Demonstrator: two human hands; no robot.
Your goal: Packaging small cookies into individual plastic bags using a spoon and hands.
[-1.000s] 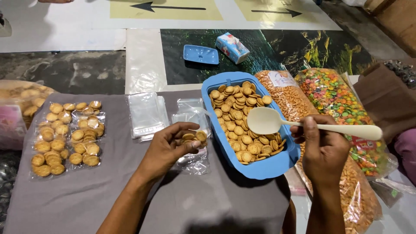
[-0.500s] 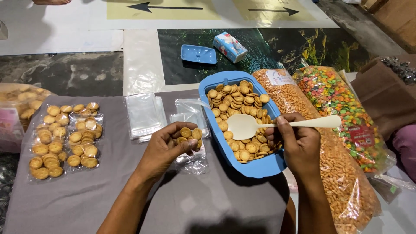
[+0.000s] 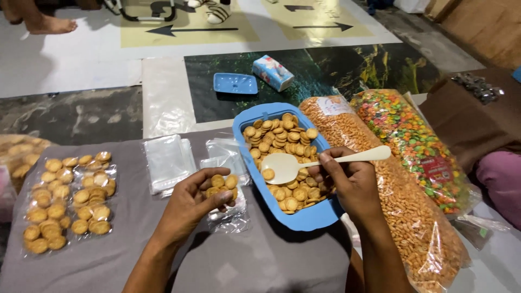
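A small clear bag (image 3: 227, 201), partly filled with round golden biscuits, lies on the grey cloth (image 3: 260, 260) just left of the blue tub. The left hand (image 3: 190, 209) is curled around its mouth, thumb and fingers pinching the plastic open. The right hand (image 3: 350, 182) grips the handle of a cream plastic spoon (image 3: 304, 164), whose bowl hovers over the blue tub (image 3: 304, 220) with one biscuit lying in it. The tub is well filled with the same round biscuits (image 3: 282, 141).

Behind the bag lies a flat stack of empty clear bags (image 3: 168, 161). Further left, filled biscuit packets (image 3: 68, 203) lie in rows on the cloth. To the right of the tub, touching it, a long bag of small orange snacks (image 3: 401, 206) stretches toward me, and beside that a bag of multicoloured candy pieces (image 3: 418, 141). Beyond the tub, on the floor, sit a blue lid (image 3: 235, 83) and a small blue-and-white packet (image 3: 273, 72).
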